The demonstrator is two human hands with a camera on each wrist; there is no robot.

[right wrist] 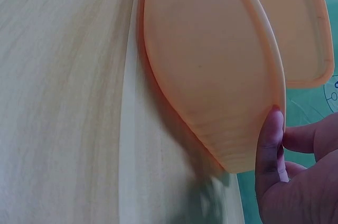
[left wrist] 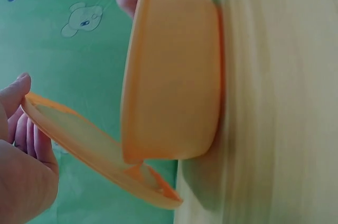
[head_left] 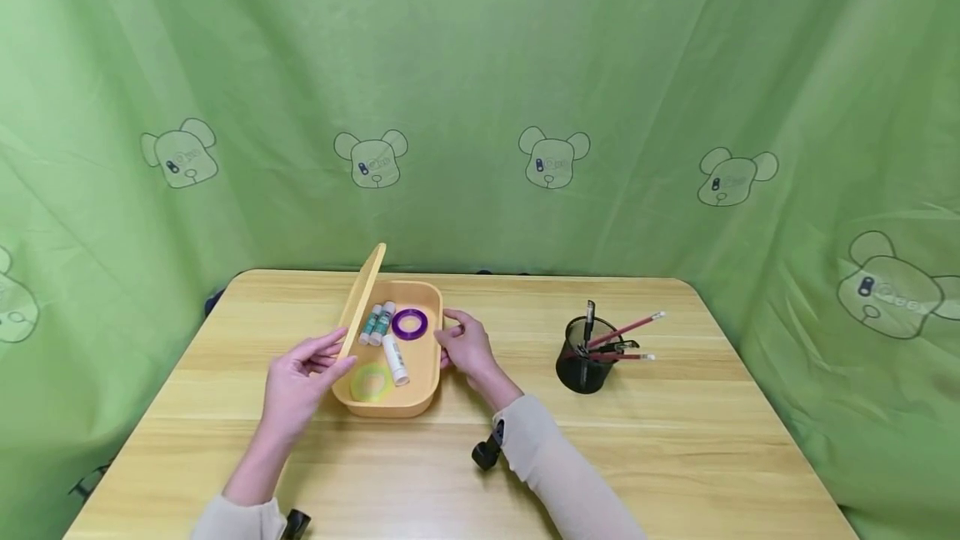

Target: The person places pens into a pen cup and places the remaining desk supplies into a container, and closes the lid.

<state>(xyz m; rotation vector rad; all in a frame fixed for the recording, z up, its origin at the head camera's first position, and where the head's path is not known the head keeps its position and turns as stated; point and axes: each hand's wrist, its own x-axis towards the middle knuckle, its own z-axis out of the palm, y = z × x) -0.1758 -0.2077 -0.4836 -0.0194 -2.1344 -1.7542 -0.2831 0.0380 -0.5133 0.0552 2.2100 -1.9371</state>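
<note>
An orange-yellow plastic box (head_left: 426, 386) sits on the table. My left hand (head_left: 296, 382) pinches the edge of its lid (head_left: 363, 294), which stands tilted up along the box's left side. On the right, my right hand (head_left: 468, 346) grips the box rim between thumb and fingers, as the right wrist view shows on the box wall (right wrist: 211, 60). Inside lie two small teal-labelled tubes (head_left: 377, 323), a larger white tube (head_left: 395, 359), a purple ring (head_left: 409, 324) like a tape roll, and a translucent yellow-green ring (head_left: 371, 382).
To the right stands a black mesh pen holder (head_left: 582, 369) with red pencils (head_left: 626, 328) and black pens leaning out of it. The wooden table (head_left: 675, 448) ends at a green curtain (head_left: 465, 40) printed with bear heads.
</note>
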